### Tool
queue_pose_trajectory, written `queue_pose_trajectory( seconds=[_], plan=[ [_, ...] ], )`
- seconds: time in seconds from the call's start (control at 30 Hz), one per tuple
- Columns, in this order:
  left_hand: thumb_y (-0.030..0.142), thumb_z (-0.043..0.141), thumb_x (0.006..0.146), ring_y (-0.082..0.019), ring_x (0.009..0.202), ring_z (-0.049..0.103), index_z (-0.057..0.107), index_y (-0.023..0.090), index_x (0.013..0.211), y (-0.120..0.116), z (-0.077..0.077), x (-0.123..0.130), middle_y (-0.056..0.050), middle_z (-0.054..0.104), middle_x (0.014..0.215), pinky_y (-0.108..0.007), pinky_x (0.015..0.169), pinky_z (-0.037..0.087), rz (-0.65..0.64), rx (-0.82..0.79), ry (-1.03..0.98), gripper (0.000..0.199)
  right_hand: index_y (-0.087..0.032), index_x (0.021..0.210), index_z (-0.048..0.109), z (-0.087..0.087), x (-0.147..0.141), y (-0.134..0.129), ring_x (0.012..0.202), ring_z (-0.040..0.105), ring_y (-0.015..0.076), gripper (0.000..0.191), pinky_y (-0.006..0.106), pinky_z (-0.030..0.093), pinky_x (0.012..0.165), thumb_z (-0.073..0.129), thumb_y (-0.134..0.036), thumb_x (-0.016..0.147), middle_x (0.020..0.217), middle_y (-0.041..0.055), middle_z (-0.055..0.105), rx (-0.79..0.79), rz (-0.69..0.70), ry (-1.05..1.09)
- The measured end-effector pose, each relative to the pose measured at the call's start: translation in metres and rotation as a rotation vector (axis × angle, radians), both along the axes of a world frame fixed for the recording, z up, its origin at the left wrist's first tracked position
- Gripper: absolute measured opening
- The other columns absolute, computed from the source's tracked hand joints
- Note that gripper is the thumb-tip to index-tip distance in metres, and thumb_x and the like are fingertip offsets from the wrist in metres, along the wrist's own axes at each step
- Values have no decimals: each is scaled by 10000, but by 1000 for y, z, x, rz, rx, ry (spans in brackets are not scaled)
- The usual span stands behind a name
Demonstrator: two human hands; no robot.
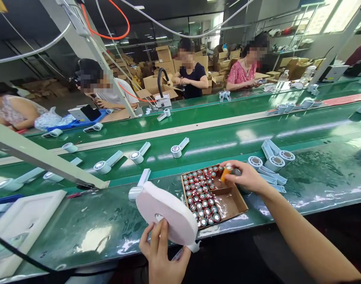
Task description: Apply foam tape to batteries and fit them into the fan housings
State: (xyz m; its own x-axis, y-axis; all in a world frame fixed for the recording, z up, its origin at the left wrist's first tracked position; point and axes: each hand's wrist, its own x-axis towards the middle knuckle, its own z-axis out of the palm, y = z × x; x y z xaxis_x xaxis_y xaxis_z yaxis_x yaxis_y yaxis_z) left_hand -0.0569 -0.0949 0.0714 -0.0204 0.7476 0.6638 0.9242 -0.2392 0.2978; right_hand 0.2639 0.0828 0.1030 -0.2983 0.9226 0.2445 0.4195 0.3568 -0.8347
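My left hand (164,252) grips a wide roll of white tape (168,217) near its core, its flat side tilted toward me. The tape's loose end (194,247) sticks out at the lower right of the roll. Between the fingertips of my right hand (242,175) is an orange cylindrical battery (225,173), held above the far right part of a cardboard box (242,200). Rows of round-topped batteries (201,193) with red wires fill the left part of that box. A pale blue fan housing (135,193) stands partly hidden behind the roll.
Several fan housings (275,161) lie stacked right of the box; others (176,151) rest along the green conveyor belt (216,148). A white tray (35,225) stands at left, near a slanted metal post (50,157). Several co-workers (192,75) sit across the line.
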Motion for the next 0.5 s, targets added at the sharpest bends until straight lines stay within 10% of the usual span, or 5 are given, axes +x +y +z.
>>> queue_pose_trajectory(
  seconds=[0.13, 0.33, 0.5],
  plan=[
    [181, 703, 830, -367, 1255, 502, 562, 202, 1394, 4, 14, 2, -121, 684, 1184, -510, 1076, 422, -71, 41, 164, 582, -231, 1047, 645, 25, 2, -26, 947, 741, 273, 372, 422, 596, 861, 796, -497, 838, 1044, 88, 784, -171, -40, 472],
    [181, 707, 837, -335, 1246, 547, 590, 278, 1435, 10, 23, -1, -56, 732, 1233, -516, 1181, 325, -184, -55, 324, 618, -266, 1129, 768, 78, -29, -58, 862, 753, 245, 342, 349, 616, 797, 796, -477, 862, 970, 16, 799, -116, 127, 176],
    [157, 715, 830, -318, 1213, 516, 528, 322, 1504, 10, 38, -5, 21, 711, 1315, -518, 1247, 228, -243, -68, 417, 719, -271, 1061, 798, 77, -38, -60, 858, 747, 229, 252, 300, 590, 788, 783, -443, 878, 926, -16, 798, -207, 248, 65]
  ],
)
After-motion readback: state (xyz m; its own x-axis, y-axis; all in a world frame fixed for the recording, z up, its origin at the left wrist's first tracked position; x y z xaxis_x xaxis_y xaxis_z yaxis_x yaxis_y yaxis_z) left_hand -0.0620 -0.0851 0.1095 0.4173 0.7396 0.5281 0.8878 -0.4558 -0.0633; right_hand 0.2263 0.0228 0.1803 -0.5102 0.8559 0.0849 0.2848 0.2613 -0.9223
